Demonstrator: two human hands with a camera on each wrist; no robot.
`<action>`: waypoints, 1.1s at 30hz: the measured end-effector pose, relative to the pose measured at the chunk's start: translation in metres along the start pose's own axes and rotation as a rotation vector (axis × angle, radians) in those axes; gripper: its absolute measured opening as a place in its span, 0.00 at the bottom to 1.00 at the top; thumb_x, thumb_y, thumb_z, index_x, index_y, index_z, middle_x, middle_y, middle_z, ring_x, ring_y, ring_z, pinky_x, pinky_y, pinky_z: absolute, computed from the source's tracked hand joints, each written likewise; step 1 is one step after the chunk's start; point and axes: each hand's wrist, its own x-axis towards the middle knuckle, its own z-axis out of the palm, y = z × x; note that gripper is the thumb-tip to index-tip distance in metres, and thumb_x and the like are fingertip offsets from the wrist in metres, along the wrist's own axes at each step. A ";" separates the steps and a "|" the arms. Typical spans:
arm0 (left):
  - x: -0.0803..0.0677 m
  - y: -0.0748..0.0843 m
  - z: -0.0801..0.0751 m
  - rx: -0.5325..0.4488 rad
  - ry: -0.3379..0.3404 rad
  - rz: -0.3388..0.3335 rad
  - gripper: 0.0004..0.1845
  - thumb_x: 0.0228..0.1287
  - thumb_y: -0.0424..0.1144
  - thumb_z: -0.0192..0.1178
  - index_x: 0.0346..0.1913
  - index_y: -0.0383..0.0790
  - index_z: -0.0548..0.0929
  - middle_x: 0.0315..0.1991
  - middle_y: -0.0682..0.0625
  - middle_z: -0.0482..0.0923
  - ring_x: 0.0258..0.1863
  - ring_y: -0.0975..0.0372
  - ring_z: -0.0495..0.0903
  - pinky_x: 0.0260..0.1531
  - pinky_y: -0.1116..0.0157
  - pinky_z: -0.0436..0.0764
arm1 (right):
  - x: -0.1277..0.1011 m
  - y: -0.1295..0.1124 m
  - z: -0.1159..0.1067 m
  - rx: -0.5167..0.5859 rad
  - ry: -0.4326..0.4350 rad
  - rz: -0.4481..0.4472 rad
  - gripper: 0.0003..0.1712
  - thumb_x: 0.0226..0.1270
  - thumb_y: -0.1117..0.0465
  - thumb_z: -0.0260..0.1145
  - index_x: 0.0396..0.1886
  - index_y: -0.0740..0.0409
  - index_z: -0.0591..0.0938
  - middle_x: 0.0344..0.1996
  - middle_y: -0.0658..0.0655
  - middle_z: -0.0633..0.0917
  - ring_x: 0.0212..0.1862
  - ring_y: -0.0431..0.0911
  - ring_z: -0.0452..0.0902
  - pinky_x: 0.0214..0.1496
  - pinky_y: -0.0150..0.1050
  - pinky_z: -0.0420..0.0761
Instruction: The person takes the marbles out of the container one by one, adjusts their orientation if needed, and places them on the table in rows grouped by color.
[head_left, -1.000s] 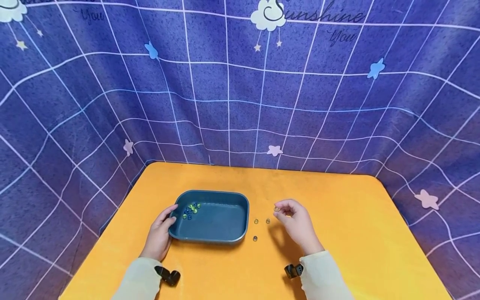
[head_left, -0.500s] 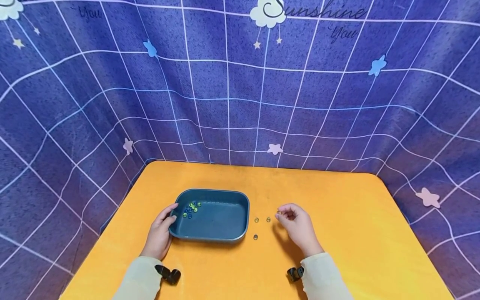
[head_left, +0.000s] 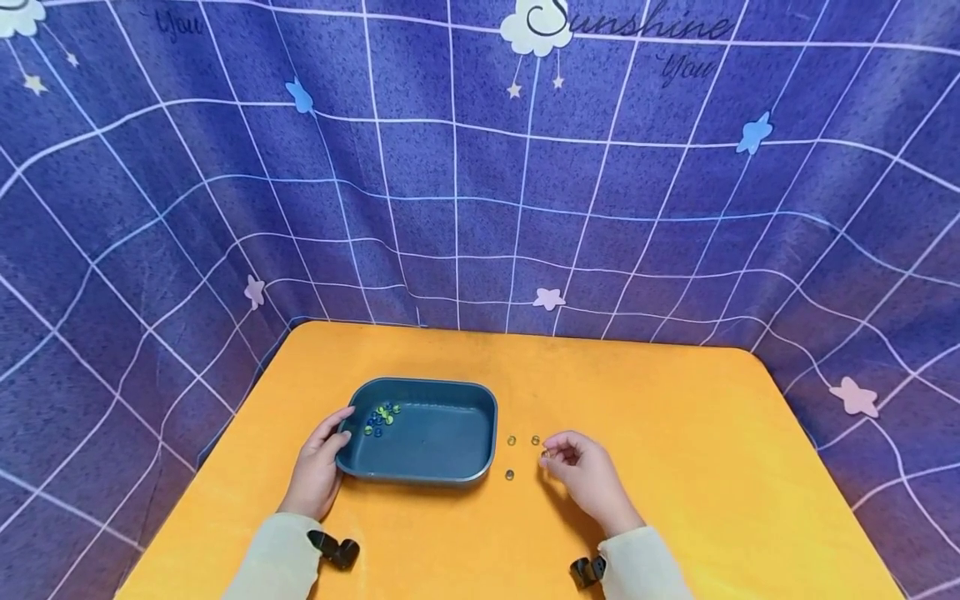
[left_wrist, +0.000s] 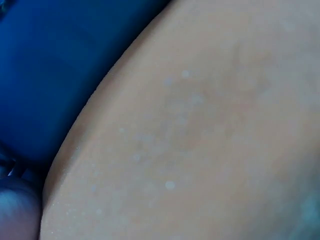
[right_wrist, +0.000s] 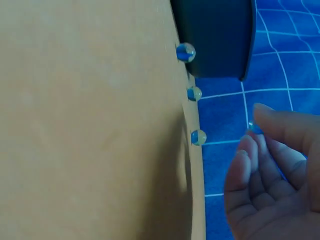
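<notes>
We see our right hand (head_left: 581, 471) hovering low over the orange worktop (head_left: 675, 467), thumb and forefinger curled together, pinching a small marble (right_wrist: 255, 128). Just beyond its fingertips lie 3 more marbles (head_left: 512, 440), between that grip and the blue tray (head_left: 465, 467). Our left hand (head_left: 318, 467) grips the tray's far rim, beside a cluster of marbles (head_left: 381, 418) inside.

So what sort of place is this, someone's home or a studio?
Probably a makeshift recording corner rather than a lived-in room: a small orange table walled on three sides by a hung purple cartoon cloth, with only a blue tray and glass marbles laid out.
</notes>
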 end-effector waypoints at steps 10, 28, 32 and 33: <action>-0.002 0.000 -0.002 0.004 -0.012 0.001 0.25 0.84 0.34 0.45 0.79 0.39 0.64 0.84 0.48 0.41 0.81 0.56 0.43 0.75 0.58 0.56 | -0.004 0.008 0.007 -0.120 -0.124 -0.020 0.06 0.63 0.68 0.75 0.37 0.56 0.87 0.28 0.49 0.82 0.31 0.45 0.77 0.30 0.35 0.79; -0.003 0.000 -0.004 0.031 0.003 -0.016 0.25 0.84 0.35 0.44 0.79 0.42 0.65 0.84 0.49 0.41 0.81 0.57 0.42 0.76 0.56 0.54 | -0.002 0.010 0.015 -0.341 -0.146 -0.140 0.09 0.60 0.70 0.76 0.32 0.51 0.87 0.29 0.46 0.81 0.31 0.39 0.74 0.35 0.35 0.77; -0.003 0.001 -0.003 0.029 -0.004 -0.015 0.25 0.84 0.36 0.45 0.79 0.42 0.65 0.84 0.49 0.41 0.81 0.57 0.42 0.76 0.56 0.54 | -0.002 0.007 0.014 -0.289 -0.132 -0.106 0.08 0.60 0.68 0.77 0.35 0.55 0.86 0.29 0.46 0.82 0.32 0.41 0.75 0.36 0.34 0.78; -0.003 0.001 -0.002 0.027 -0.006 -0.017 0.25 0.84 0.37 0.46 0.79 0.43 0.65 0.84 0.49 0.41 0.81 0.57 0.42 0.76 0.56 0.54 | -0.002 0.006 0.014 -0.279 -0.122 -0.100 0.08 0.61 0.68 0.77 0.36 0.56 0.86 0.29 0.46 0.82 0.32 0.42 0.76 0.36 0.34 0.79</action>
